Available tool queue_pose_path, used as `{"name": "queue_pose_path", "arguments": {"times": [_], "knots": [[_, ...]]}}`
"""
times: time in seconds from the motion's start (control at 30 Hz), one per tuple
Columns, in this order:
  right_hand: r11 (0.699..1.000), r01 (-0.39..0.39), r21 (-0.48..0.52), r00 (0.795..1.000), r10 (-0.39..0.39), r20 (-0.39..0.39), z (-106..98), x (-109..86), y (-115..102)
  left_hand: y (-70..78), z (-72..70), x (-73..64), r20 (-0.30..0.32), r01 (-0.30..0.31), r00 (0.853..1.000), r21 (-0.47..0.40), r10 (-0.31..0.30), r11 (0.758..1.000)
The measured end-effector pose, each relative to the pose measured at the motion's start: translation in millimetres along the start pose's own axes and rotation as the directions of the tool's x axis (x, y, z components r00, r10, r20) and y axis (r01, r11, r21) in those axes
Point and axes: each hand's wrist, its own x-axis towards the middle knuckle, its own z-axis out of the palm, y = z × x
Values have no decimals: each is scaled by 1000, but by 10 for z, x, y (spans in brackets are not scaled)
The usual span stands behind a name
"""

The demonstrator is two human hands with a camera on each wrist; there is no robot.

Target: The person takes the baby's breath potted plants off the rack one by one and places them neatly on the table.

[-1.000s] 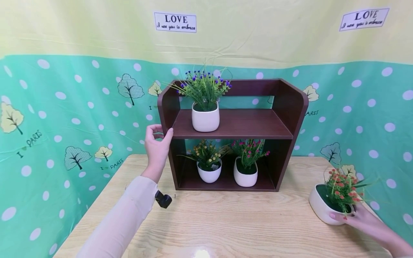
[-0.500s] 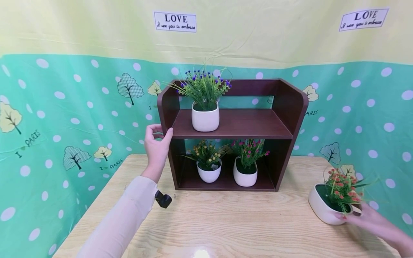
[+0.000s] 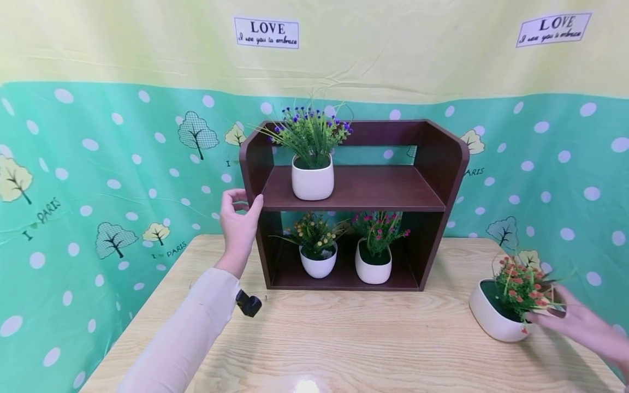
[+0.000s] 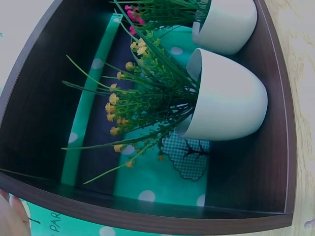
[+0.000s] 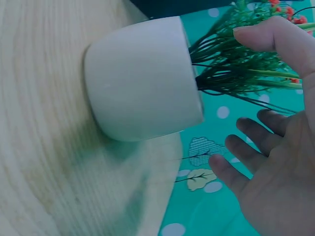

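My left hand (image 3: 239, 221) grips the left side panel of a dark brown two-tier shelf (image 3: 388, 188), its thumb on the front edge. My right hand (image 3: 572, 322) is beside a white pot with orange-red flowers (image 3: 498, 322) on the table at the right. In the right wrist view the fingers (image 5: 251, 147) are spread and apart from the pot, with the thumb near the leaves. On the upper tier stands a white pot with purple flowers (image 3: 313, 183). Below it are a yellow-flowered pot (image 3: 318, 266) and a pink-flowered pot (image 3: 374, 268).
The shelf stands on a light wood table (image 3: 344, 338). A green and yellow printed curtain (image 3: 123, 136) hangs behind and around the sides. A small black camera (image 3: 249, 304) is strapped at the left wrist.
My right hand has let go of the pot with orange-red flowers and drawn back a little to the right and up. The pot stays in place. My left hand has not moved.
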Motion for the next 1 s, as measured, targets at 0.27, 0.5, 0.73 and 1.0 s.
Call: {"name": "queue_pose_path", "arguments": {"times": [0.27, 0.5, 0.73, 1.0], "knots": [[962, 272, -22, 946, -271, -177, 8, 27, -34, -6, -1, 3, -4, -4, 1000, 1, 4, 1000], [958, 284, -45, 935, -287, -207, -71, 32, -129, -22, -1, 14, 1, -4, 1000, 0, 4, 1000], [948, 317, -21, 916, -312, -251, -124, 7, -278, -30, 6, 24, 0, -2, 1000, -11, 2, 1000], [949, 311, 46, 920, -288, -266, -222, -3, -513, -35, 3, 23, -2, 3, 1000, -9, -3, 1000]]}}
